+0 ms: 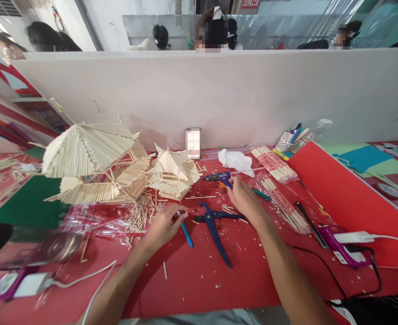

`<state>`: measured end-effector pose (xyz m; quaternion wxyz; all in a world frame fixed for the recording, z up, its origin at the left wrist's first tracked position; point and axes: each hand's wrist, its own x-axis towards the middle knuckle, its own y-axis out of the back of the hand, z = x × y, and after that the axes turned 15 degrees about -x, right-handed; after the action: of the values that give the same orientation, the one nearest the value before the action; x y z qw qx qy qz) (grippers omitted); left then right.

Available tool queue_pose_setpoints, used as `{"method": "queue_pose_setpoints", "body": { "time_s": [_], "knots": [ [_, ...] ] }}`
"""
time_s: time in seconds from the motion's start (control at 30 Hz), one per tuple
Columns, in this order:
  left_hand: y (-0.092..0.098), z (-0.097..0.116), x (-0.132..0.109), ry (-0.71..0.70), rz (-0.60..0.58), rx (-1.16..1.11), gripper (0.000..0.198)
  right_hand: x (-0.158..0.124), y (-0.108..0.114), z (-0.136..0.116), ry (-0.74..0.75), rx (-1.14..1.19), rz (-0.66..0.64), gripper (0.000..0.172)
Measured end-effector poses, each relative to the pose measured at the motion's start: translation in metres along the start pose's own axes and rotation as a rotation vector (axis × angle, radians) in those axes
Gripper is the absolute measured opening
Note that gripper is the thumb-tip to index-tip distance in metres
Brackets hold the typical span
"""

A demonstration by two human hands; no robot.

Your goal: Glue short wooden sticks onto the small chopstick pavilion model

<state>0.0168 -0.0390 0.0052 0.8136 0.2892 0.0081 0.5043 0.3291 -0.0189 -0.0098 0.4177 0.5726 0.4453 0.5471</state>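
Note:
My left hand [166, 225] is closed in a pinch around a small piece of wooden stick [184, 212], beside a blue pen [187, 234] on the red table [192, 280]. Around the handle of a blue glue gun [215, 177], my right hand [241, 194] is closed; the gun's nozzle points left. Dark blue cutting pliers [215, 232] lie between my forearms. A small stick-built roof model [171, 171] stands just beyond my left hand, and a larger stick pavilion [90, 153] is to its left.
Stick scraps [144, 212] lie by the models. A phone [193, 144] leans on the white partition [151, 95]. Packs of sticks [275, 162], a pen cup [285, 143], a red board [354, 203] and a purple power strip [344, 248] are at right. People sit beyond the partition.

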Motion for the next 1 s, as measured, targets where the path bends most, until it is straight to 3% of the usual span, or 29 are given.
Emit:
{"method": "queue_pose_setpoints", "body": {
  "time_s": [0.1, 0.2, 0.43, 0.53, 0.63, 0.87, 1.0],
  "knots": [
    [0.000, -0.001, 0.001, 0.020, 0.006, -0.025, 0.020, -0.010, 0.003, 0.020, 0.015, 0.147, 0.076, 0.028],
    [-0.001, -0.001, 0.001, 0.050, 0.006, -0.075, 0.021, -0.022, 0.005, 0.035, 0.017, 0.306, 0.049, 0.034],
    [-0.004, -0.004, 0.000, 0.056, 0.044, -0.133, 0.020, -0.041, 0.019, 0.037, 0.096, 0.761, -0.178, 0.044],
    [-0.004, -0.005, 0.000, 0.005, 0.060, -0.140, 0.017, -0.044, 0.028, 0.029, 0.173, 0.931, -0.250, 0.036],
    [-0.005, -0.005, 0.000, -0.051, 0.088, -0.153, 0.015, -0.048, 0.030, 0.021, 0.211, 0.940, -0.238, 0.032],
    [-0.005, -0.001, -0.002, -0.160, 0.150, -0.143, 0.011, -0.055, 0.012, 0.005, 0.149, 0.940, -0.093, 0.046],
    [-0.005, -0.001, -0.003, -0.177, 0.187, -0.135, 0.011, -0.047, 0.023, -0.010, 0.383, 0.924, -0.127, 0.052]
  ]
}}
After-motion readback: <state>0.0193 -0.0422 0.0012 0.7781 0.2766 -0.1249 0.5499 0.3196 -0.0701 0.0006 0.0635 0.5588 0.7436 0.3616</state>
